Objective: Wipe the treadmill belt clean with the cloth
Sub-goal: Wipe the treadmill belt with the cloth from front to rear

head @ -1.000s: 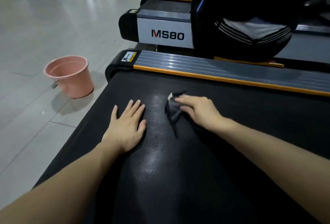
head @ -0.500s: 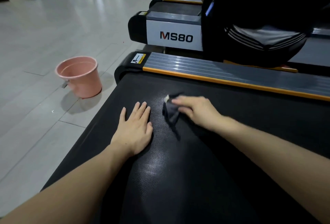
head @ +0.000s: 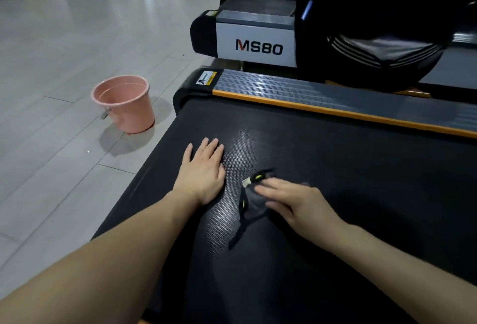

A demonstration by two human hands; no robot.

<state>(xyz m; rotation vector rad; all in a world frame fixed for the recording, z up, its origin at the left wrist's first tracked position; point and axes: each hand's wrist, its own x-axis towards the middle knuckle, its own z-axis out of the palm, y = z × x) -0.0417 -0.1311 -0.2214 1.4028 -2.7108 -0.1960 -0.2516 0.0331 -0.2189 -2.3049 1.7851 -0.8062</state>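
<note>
Step in hand: wiping stroke, mid-belt.

Left hand [head: 202, 172] lay flat on treadmill belt [head: 361, 169] near its rear end, fingers straight and close together, holding nothing; judged as brace.

Right hand [head: 294, 201] pressed dark cloth [head: 251, 201] onto belt, fingers extended, slightly spread, over cloth's right part. Cloth sat between the hands, mid-width of belt, tail trailing toward near edge.

Pink bucket [head: 124, 103] stood on floor off belt's rear end.

Next move, judged: sweep needs steady downward pressure, cloth kept bunched under fingers, unwiped stretch toward orange-trimmed side rail [head: 335, 104] covered.

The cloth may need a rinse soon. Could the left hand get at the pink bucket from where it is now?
Probably not without leaning. The left hand lies flat on the treadmill belt, while the pink bucket stands on the floor past the belt's end. Nothing blocks the way; it just looks beyond easy reach.
</note>
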